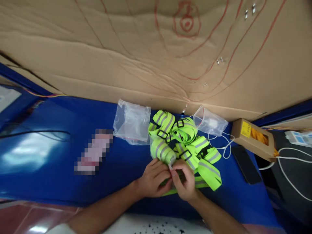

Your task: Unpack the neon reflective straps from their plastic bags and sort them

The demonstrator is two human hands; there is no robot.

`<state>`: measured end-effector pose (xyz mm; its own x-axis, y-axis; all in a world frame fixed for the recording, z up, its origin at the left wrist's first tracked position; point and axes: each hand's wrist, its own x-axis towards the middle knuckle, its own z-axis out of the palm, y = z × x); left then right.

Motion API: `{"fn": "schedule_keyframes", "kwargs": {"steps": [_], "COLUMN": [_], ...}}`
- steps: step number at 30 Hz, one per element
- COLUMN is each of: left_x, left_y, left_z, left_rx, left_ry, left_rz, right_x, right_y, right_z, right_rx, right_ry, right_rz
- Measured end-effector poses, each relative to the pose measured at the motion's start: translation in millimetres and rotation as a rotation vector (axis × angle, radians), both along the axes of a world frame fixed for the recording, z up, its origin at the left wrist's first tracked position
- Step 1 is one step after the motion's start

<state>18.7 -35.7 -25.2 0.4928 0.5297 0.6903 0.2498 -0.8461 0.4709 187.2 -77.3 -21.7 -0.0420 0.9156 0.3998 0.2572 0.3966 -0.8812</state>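
A rolled neon-yellow reflective strap lies inside a clear plastic bag point(164, 152), directly in front of me. My left hand point(156, 178) is closed on the bag's near end, fingers curled. From the other side my right hand point(184, 178) pinches the same end between thumb and forefinger. The two hands almost touch, and the bag's edge between them is partly hidden. Around and beyond the bag are more neon-yellow straps point(186, 131) with grey stripes and black buckles, some rolled and some loose. One loose strap end point(209, 172) reaches right of my right hand.
Clear plastic bags point(133, 122) lie on the blue table point(53, 152) at left, another bag point(212, 122) at right. A black phone point(246, 164), a cardboard box point(253, 138) and white cables are at right. A cardboard panel point(136, 58) stands behind.
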Motion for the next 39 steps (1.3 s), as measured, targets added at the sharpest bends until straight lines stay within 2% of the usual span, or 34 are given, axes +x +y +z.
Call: {"fn": "schedule_keyframes", "kwargs": {"steps": [8, 18, 25, 31, 39], "left_x": [2.4, 1.4, 6.8, 6.3, 11.6], "left_y": [-1.9, -11.3, -14.1, -25.5, -22.9], "left_z": [7.6, -4.3, 1.4, -6.9, -0.3], "left_rx": [-0.018, -0.04, -0.083, -0.108, -0.181], "left_ry": [-0.013, -0.015, -0.059, -0.026, -0.069], "left_rz": [-0.005, 0.012, -0.004, 0.0, 0.008], "right_x": [0.7, -3.2, -2.2, -10.2, -5.0], "right_y": [-1.5, -7.3, -6.2, -12.2, -8.5], "right_z": [1.1, -5.7, -1.5, -14.2, -4.8], "right_rx": [-0.012, -0.01, 0.025, 0.055, 0.044], "right_ry": [0.01, 0.019, -0.013, 0.02, -0.022], "right_rz": [-0.009, -0.001, -0.034, -0.043, -0.064]}}
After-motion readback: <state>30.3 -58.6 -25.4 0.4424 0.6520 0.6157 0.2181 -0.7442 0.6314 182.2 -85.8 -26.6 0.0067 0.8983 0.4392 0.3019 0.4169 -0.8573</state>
